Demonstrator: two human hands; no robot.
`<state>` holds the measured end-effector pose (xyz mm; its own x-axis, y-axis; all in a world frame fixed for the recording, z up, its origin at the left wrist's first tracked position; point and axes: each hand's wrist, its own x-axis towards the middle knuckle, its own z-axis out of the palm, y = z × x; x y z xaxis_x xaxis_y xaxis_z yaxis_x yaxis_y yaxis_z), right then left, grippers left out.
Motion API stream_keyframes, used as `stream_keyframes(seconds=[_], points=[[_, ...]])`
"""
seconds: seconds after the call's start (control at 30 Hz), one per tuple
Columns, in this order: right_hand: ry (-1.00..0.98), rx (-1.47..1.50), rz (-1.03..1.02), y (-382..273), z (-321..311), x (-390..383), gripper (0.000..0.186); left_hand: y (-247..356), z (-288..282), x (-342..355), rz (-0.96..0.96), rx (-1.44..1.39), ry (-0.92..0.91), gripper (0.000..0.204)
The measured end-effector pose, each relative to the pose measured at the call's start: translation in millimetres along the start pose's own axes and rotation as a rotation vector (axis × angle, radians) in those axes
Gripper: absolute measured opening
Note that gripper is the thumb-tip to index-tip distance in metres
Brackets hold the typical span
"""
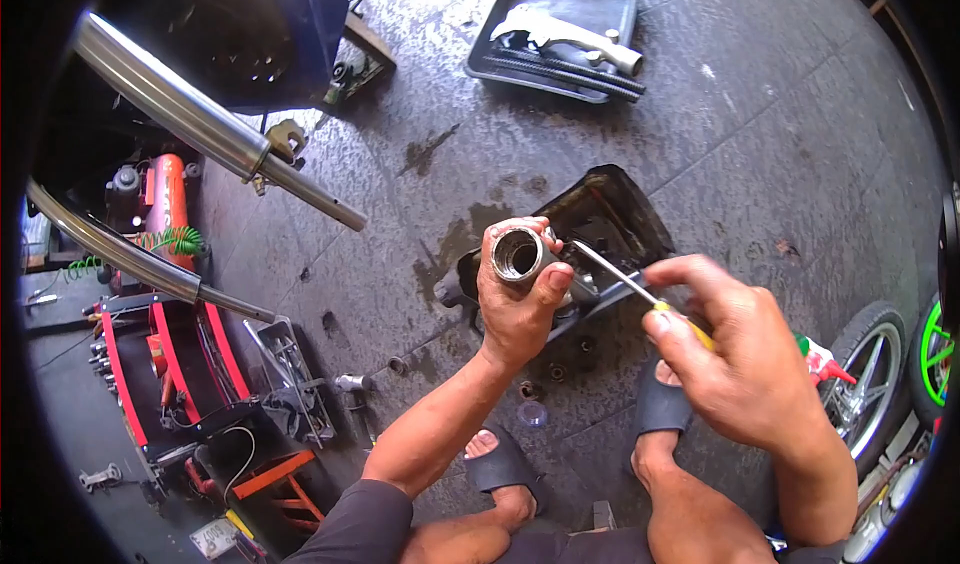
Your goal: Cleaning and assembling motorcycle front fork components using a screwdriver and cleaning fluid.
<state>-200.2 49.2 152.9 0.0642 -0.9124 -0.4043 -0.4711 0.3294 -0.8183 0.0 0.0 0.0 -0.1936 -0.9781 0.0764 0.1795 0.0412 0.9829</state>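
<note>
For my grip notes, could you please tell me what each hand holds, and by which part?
The left hand holds a hollow metal tube around its outside, near the open end; the right hand holds a screwdriver by its yellow handle.

"What is the person wearing?"
"A plain charcoal sleeve [365, 519], ending near the left elbow, and dark cloth [530, 551] over the lap."
"And the feet?"
"Slip-ons: the left sandal [506, 472] and right sandal [662, 404] are dark blue-grey, broad-strapped (toes peep out in front)."
"Gloves?"
"Left hand [517, 309] and right hand [738, 354] are both bare."
</note>
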Motion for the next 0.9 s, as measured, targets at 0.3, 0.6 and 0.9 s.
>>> stream_keyframes(seconds=[0.3,0.6,0.9], points=[[0.168,0.221,0.088,-12,-4,14,0.03,-2,-33,0,-0.018,-0.031,0.113,0.057],[0.156,0.315,0.178,-29,1,31,0.038,1,-47,-3,0.024,0.128,0.116,0.064],[0.125,0.299,0.034,-39,5,40,0.026,3,-46,-3,0.043,0.118,0.038,0.069]])
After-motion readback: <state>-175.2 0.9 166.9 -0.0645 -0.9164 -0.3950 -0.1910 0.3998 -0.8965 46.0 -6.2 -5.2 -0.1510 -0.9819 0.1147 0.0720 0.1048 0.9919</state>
